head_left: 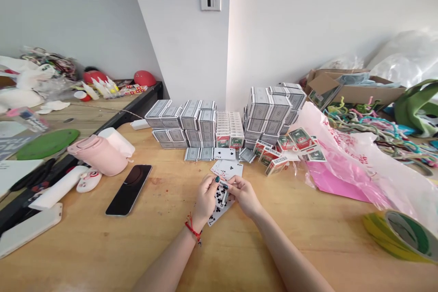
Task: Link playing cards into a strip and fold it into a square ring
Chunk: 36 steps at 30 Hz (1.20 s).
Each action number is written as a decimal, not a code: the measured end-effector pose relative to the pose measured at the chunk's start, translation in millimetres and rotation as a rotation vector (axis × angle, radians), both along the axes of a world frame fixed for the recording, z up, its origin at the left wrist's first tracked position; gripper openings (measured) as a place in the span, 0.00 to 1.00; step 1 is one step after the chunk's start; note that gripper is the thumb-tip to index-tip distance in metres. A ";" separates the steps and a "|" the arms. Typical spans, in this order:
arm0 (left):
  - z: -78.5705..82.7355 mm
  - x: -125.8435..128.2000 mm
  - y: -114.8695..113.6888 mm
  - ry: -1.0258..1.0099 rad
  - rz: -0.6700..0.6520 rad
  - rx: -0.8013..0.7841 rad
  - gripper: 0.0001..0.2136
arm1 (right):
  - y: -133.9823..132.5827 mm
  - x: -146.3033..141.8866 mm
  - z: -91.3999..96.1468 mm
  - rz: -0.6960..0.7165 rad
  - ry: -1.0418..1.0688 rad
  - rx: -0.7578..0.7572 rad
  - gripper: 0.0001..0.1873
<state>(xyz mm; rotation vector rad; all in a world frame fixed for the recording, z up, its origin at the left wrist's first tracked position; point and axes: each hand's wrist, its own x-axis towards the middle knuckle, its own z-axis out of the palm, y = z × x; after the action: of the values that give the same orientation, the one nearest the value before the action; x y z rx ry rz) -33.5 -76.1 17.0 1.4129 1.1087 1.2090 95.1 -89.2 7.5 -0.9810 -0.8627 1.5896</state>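
My left hand (205, 196), with a red string bracelet at the wrist, is closed in a pinch near the middle of the table. My right hand (245, 195) pinches from the other side, and the fingertips of both meet at a small folded playing card (225, 198). The fingers cover part of this card. Beneath the hands lie loose playing cards (219, 213), clubs facing up. Just beyond them are more face-up cards (231, 169), a two of spades (224, 153) and folded grey-backed cards (199, 154).
Blocks of folded cards (181, 121) stand at the back left, with a taller stack (270, 112) right of them. Red-and-green card boxes (270, 155) lie nearby. A phone (129, 190) and pink bottle (102, 155) are at left; a tape roll (400, 235) and plastic bag (345, 155) at right.
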 end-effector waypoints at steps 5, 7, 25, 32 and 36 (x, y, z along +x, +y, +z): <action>-0.1 0.2 -0.9 -0.066 0.000 -0.069 0.12 | 0.2 -0.3 1.5 -0.005 0.005 -0.002 0.20; 1.1 0.0 -1.8 -0.039 0.010 -0.049 0.12 | 0.3 -0.9 2.4 -0.028 -0.015 0.007 0.20; 1.8 1.6 -5.0 0.163 0.130 0.154 0.12 | -0.9 -2.6 6.4 -0.058 -0.216 0.096 0.13; 1.9 3.8 -5.5 0.096 0.116 0.108 0.10 | -1.8 -4.1 5.3 -0.135 -0.262 0.148 0.10; 1.4 7.0 -3.9 -0.047 0.105 0.020 0.10 | -1.0 -2.0 4.7 -0.134 -0.231 0.158 0.10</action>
<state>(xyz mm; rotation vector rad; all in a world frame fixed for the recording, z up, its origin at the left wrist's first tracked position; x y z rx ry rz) -26.5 -80.0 18.4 1.3479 1.1535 1.3246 93.1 -90.2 12.2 -1.0982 -1.0419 1.2911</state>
